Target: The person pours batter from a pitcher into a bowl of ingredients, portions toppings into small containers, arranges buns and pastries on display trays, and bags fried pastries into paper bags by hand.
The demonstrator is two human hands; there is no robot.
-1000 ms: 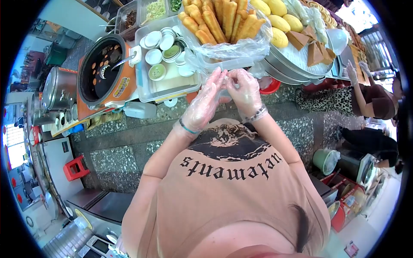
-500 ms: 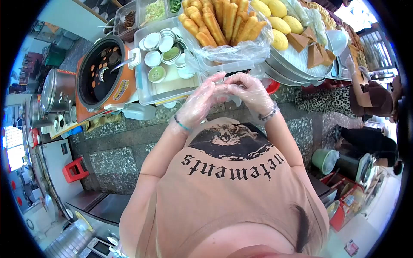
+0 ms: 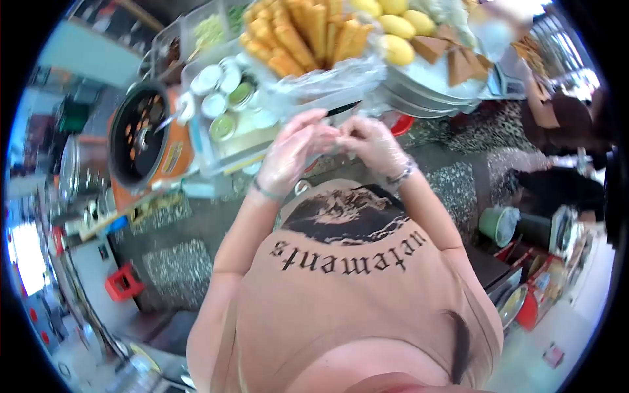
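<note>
My left hand [image 3: 291, 150] and my right hand [image 3: 377, 147] meet in front of my chest, both in thin clear plastic gloves. The left fingers are stretched out and apart, pointing to the right. At the left fingertips, the right thumb and fingers are pinched together; whether glove film or something else is between them I cannot make out. Just beyond the hands lies a narrow black object [image 3: 344, 108]. Nearest past it is a plastic-lined container [image 3: 334, 85] full of fried dough sticks [image 3: 298, 36].
To the left stand a tub [image 3: 206, 164] with small white dishes and green-filled cups, and an orange cooker [image 3: 173, 154] with dark liquid and a ladle. Yellow oval foods [image 3: 396, 49] and brown wedges [image 3: 458, 65] sit on a round tray [image 3: 432, 98]. A person [image 3: 557, 118] is at right.
The view has shifted, so the counter's items sit further left. My hands have moved slightly apart, and the right fingers now pinch at the left fingertips.
</note>
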